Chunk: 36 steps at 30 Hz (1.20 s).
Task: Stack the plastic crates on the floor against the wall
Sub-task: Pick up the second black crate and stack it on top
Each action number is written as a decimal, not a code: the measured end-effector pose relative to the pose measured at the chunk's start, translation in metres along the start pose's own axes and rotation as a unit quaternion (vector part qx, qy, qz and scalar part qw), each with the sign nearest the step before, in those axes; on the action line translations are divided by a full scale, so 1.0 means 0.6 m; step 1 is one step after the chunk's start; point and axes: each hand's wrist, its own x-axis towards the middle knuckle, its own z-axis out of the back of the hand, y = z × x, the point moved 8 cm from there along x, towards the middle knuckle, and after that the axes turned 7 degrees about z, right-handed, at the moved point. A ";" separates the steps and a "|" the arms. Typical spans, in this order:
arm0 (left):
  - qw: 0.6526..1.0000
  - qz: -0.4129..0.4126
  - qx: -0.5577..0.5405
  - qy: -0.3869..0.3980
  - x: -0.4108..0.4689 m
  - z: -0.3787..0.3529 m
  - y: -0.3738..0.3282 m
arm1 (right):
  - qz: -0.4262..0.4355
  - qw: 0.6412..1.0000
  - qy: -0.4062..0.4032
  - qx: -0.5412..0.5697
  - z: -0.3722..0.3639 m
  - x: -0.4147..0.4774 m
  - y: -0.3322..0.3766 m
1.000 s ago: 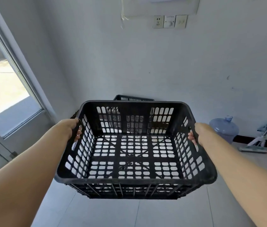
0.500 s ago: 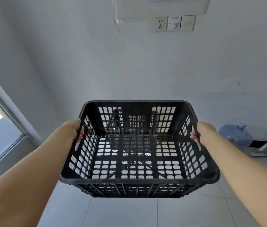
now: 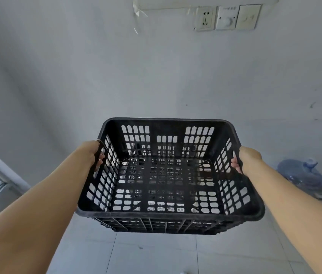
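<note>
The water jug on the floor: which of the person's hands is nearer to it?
Right. The right hand grips the crate side facing the water jug; the left hand holds the opposite side.

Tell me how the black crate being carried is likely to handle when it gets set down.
The black crate looks empty and its walls and floor are mostly slots, so it is probably light for its size. It keeps its shape held only by the left hand and right hand, so likely stiff. Its broad, flat base should sit steady, unlikely to tip.
</note>
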 end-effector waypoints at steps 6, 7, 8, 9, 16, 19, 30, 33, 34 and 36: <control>1.000 0.023 -0.009 -0.009 0.096 -0.028 -0.076 | 0.008 1.000 0.003 -0.025 -0.092 0.089 0.064; 0.999 0.030 -0.010 -0.006 0.111 -0.033 -0.086 | 0.008 1.000 -0.001 -0.028 -0.105 0.102 0.074; 0.999 0.034 -0.009 -0.003 0.127 -0.038 -0.098 | 0.009 0.999 -0.004 -0.031 -0.119 0.114 0.083; 0.999 0.034 -0.009 -0.001 0.145 -0.042 -0.113 | 0.008 0.999 -0.005 -0.034 -0.134 0.123 0.094; 1.000 0.015 0.002 0.003 0.281 -0.089 -0.213 | -0.013 0.999 -0.024 -0.046 -0.228 0.206 0.124; 1.000 0.005 0.013 0.010 0.333 -0.114 -0.244 | -0.029 0.998 -0.033 -0.044 -0.262 0.248 0.121; 0.998 0.029 0.045 0.037 0.478 -0.173 -0.282 | -0.039 0.997 -0.047 -0.044 -0.349 0.352 0.123; 0.998 0.034 0.039 0.044 0.497 -0.187 -0.280 | -0.050 0.997 -0.047 -0.045 -0.361 0.367 0.111; 0.998 0.033 0.038 0.047 0.501 -0.192 -0.279 | -0.053 0.997 -0.047 -0.043 -0.364 0.371 0.106; 0.997 0.033 0.036 0.052 0.509 -0.201 -0.276 | -0.057 0.996 -0.049 -0.039 -0.366 0.380 0.095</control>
